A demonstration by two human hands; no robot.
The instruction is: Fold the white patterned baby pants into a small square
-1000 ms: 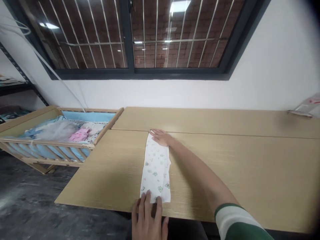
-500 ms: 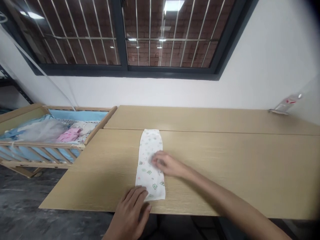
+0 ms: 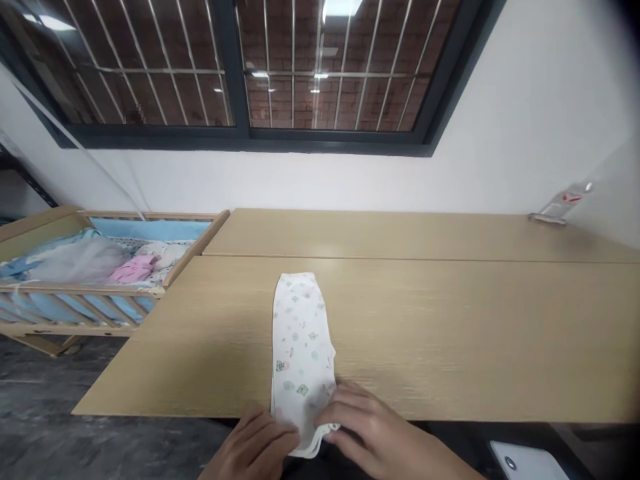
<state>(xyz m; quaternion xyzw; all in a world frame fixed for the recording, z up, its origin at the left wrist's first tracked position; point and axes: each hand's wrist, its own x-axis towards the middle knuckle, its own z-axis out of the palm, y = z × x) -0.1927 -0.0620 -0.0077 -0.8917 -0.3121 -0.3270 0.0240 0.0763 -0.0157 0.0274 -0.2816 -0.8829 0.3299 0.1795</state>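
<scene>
A pair of white baby pants (image 3: 300,340) with a small green and grey print lies lengthwise on the wooden table, folded into a long narrow strip. Its near end hangs past the table's front edge and is raised a little. My left hand (image 3: 255,443) grips the left corner of that end, fingers bent over the cloth. On the right corner, my right hand (image 3: 367,423) pinches the edge between thumb and fingers, where the layers curl. The far end lies flat on the table.
The wooden table (image 3: 450,320) stretches right beneath a barred window (image 3: 330,73). A wooden crib (image 3: 165,290) with blue lining, netting and pink cloth stands left. A clear plastic packet (image 3: 560,207) rests at the back right. A white object with a round lens (image 3: 530,461) is below the front edge.
My right hand has moved from the middle of the pants down to their near right corner and closed on it. The pants have slid toward me, over the table edge.
</scene>
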